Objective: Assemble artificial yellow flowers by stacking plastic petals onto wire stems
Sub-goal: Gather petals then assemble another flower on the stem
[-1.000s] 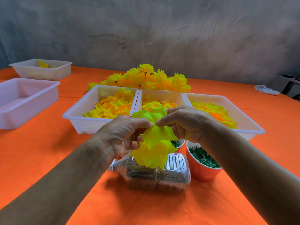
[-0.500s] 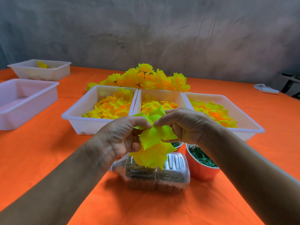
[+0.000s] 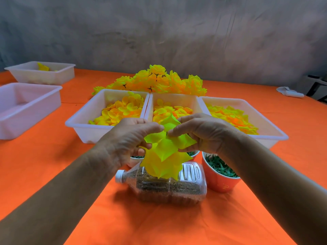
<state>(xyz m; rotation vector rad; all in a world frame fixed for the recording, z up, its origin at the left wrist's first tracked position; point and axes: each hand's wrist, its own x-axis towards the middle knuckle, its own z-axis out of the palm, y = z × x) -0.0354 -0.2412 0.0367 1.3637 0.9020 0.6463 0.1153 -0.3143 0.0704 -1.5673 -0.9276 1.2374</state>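
Note:
A half-built yellow flower (image 3: 163,157) of stacked plastic petal layers hangs between both hands above the bottle. Its thin dark wire stem (image 3: 166,133) pokes up through the top layer. My left hand (image 3: 130,140) pinches the top petal layer from the left with thumb and forefinger. From the right, my right hand (image 3: 203,133) pinches the same layer beside the wire tip. The lower part of the stem is hidden by petals.
Three white trays (image 3: 83,121) of loose yellow and orange petals stand side by side behind my hands, and finished flowers (image 3: 159,82) are heaped beyond. A lying plastic bottle (image 3: 169,188) and an orange cup (image 3: 221,181) of green parts sit below. Two more trays (image 3: 26,103) stand left.
The top petal layer has slid down the wire onto the stack, and the wire tip now shows above it. Both hands stay pinched at the flower.

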